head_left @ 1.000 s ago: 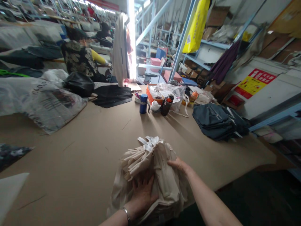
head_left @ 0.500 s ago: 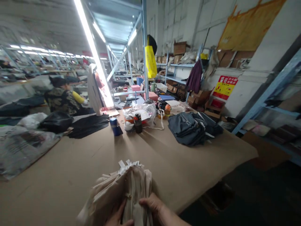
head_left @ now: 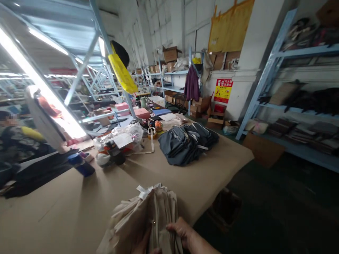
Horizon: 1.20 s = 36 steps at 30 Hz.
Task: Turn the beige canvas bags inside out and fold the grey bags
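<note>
A thick bundle of beige fabric pieces [head_left: 140, 215] stands on edge at the near side of the table, folded layers fanned out. White tabs stick up from its far end, and a zipper with a small metal pull runs down one layer. My right hand [head_left: 182, 229] grips the bundle's right side, thumb on top and fingers behind the layers. Low in the view, my left hand [head_left: 145, 243] holds it from the left, partly sunk between the layers and cut off by the frame edge.
On the brown-covered table [head_left: 60, 201] lie a pile of dark grey bags [head_left: 180, 144], a blue cylinder [head_left: 81, 165], a dark bottle [head_left: 116, 152] and a clear plastic bag [head_left: 135, 132]. Blue shelving [head_left: 265, 76] stands right, beyond the table edge. A person [head_left: 18, 137] sits far left.
My view has swung to the right, so the table items appear further left and more of the right-hand shelving shows. Both hands keep hold of the beige bundle.
</note>
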Available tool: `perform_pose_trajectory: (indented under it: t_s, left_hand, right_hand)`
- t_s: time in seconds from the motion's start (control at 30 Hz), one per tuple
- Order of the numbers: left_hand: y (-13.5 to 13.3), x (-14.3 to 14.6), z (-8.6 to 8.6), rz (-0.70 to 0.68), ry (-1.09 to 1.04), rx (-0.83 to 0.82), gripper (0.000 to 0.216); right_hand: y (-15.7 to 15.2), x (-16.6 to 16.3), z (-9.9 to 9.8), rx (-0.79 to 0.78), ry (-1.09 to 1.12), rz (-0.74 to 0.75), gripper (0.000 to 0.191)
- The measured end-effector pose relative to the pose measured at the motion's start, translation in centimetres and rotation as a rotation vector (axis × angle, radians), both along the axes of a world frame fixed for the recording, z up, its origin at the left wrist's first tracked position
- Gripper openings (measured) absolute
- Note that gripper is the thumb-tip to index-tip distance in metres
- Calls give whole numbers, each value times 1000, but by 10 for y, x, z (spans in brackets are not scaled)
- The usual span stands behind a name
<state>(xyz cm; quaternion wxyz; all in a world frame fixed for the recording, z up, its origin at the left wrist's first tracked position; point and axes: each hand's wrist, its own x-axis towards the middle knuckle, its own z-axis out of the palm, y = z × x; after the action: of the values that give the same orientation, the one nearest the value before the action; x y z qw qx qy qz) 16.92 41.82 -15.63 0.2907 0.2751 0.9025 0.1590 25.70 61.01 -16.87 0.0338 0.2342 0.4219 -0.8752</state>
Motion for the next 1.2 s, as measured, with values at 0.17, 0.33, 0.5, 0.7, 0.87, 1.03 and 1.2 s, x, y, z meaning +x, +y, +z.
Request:
perform_pose_trajectory:
  t_s: [0.17,0.33,0.5,0.7,0.87,1.03,1.2]
  left_hand:
    - [94,1,1,-62,30,-80,96]
    - [196,1,10,-114,-65,28,99]
    - [264,3,25,-129,-166,55,100]
    - [325,10,30,-145,-187,80,100]
    - [414,28,22,-117,-146,173,100]
    - [539,44,23,-40,-172,323,93]
    - [654,43,16,23,-190,415,96]
  right_hand:
    - [78,6,0,-3,-66,-121,38]
    - [164,25,16,106,-64,-189,44]
    - [221,42,27,115,-140,-282,47]
    - [286,45,32,143,-125,-296,47]
    - [388,52,35,207,-91,-168,49]
    - [522,51,41,428,-84,-105,48]
    - [657,28,52,584,-89,16,52]
